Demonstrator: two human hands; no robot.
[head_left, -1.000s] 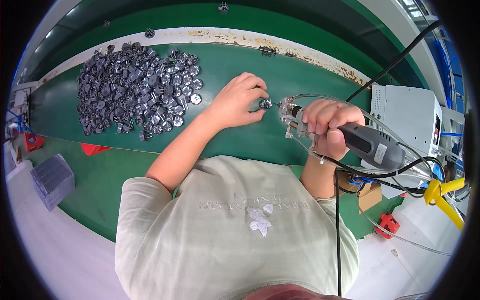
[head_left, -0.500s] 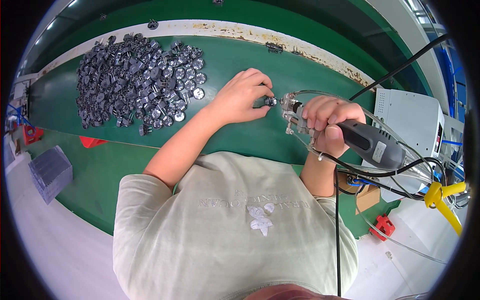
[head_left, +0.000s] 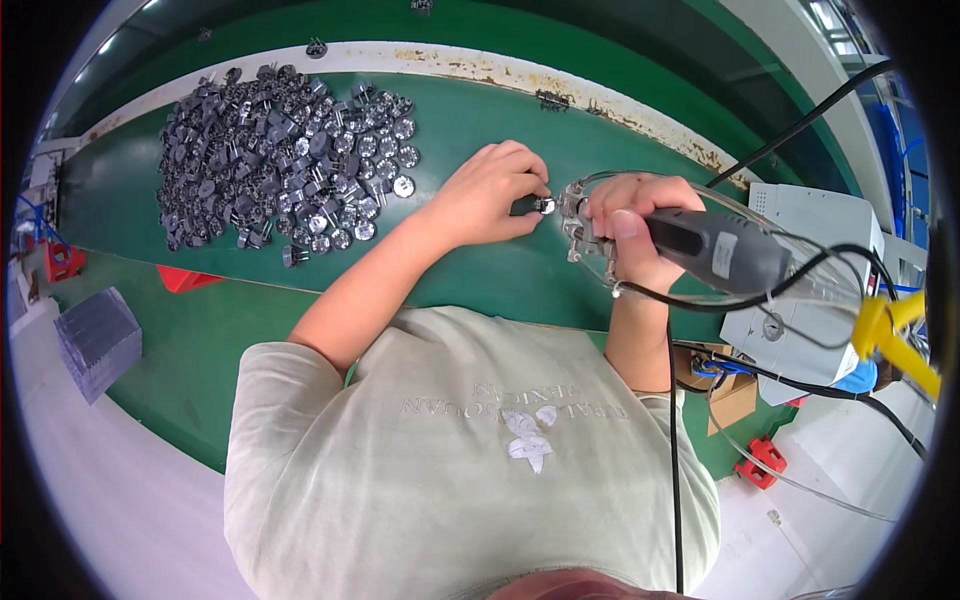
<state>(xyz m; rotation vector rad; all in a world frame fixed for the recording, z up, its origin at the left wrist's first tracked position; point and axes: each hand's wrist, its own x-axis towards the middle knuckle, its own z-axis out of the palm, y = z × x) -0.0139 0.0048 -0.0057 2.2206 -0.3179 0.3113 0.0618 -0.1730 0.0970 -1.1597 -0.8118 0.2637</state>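
My left hand [head_left: 495, 195] is closed above the green bench top, pinching a small round dark grey part [head_left: 546, 205] between thumb and fingers. The part's shiny face points right. Wrapped round a grey and black handheld electric screwdriver [head_left: 735, 255] is my right hand [head_left: 640, 225]. The screwdriver lies almost level, its metal head [head_left: 575, 215] pointing left, very close to the part. Whether the tip touches it, I cannot tell. To the left, a large pile of similar parts [head_left: 265, 160] with pins covers the bench, several with shiny faces up.
A white machine box [head_left: 800, 220] stands at the right. Black cables [head_left: 790, 130] and clear tubing run from the screwdriver past a yellow bracket [head_left: 885, 335]. A white rusty ledge [head_left: 450, 62] borders the bench's far side. A grey box [head_left: 98, 340] sits at the lower left.
The screwdriver and my right hand have shifted slightly left and up, and the tool lies more level. The small part has turned in my left fingers, showing more of its dark side.
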